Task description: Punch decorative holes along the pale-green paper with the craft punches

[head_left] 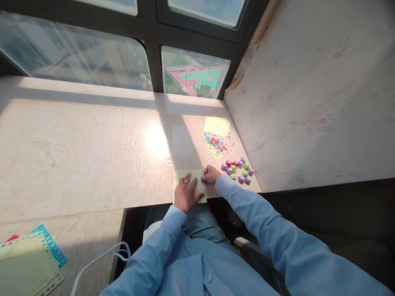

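A pale yellow sheet of paper point(194, 173) lies at the table's front edge, with small holes along its right and upper left margins. My left hand point(185, 195), a ring on one finger, rests on it with the fingers spread. At the sheet's right edge, my right hand point(212, 175) is closed around a small purple craft punch point(203, 179); the fingers partly cover it. Just right of that hand stands a cluster of several similar punches in purple, green and red, among them a red punch point(235, 163) and a purple punch point(247, 180).
Beyond the punches lies a pile of red, blue and yellow paper bits point(216, 144), with another yellow sheet point(217, 126) behind. Punched coloured sheets point(27, 263) and a white cable point(95, 260) are at lower left. A papered wall point(308, 102) bounds the right side; windows stand ahead.
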`<state>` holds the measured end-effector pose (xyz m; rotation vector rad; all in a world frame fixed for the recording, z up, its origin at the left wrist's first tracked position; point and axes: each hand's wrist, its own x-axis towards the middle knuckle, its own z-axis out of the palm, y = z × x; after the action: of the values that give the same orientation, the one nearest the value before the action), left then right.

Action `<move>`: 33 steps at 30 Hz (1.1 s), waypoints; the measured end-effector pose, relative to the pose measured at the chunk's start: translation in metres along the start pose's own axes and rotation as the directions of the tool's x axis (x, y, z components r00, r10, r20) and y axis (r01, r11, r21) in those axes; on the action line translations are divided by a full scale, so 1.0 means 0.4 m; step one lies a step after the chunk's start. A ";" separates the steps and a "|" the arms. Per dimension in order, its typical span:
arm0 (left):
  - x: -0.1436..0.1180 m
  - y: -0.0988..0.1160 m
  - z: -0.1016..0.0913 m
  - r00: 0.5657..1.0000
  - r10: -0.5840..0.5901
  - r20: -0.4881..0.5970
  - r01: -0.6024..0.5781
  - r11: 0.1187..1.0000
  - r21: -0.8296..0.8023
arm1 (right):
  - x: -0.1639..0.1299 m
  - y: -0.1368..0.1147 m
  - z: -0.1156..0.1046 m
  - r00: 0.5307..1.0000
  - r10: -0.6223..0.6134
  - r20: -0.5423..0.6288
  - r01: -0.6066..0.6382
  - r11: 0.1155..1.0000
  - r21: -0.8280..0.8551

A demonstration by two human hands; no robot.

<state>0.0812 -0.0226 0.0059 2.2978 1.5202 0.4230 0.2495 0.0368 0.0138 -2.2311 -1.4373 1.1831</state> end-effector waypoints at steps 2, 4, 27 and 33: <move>0.000 0.001 -0.003 1.000 -0.005 0.011 0.005 1.000 0.010 | -0.002 0.007 0.004 1.000 -0.004 -0.028 0.004 1.000 0.014; -0.002 0.002 -0.004 1.000 -0.005 0.018 0.005 1.000 0.019 | -0.012 0.014 0.007 0.999 -0.011 -0.041 0.012 0.999 0.034; -0.045 0.051 -0.010 0.995 -0.094 0.016 0.093 0.995 0.033 | -0.155 0.141 0.014 0.885 -0.107 -0.453 0.289 0.890 0.353; -0.046 0.044 -0.024 0.993 0.020 -0.114 -0.042 0.981 -0.190 | -0.231 0.078 0.061 0.936 0.017 -0.353 0.247 0.684 0.687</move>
<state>0.0843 -0.0448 0.0215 2.1816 1.4272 0.6870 0.2345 -0.0618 0.0265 -1.6307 -0.7532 1.0146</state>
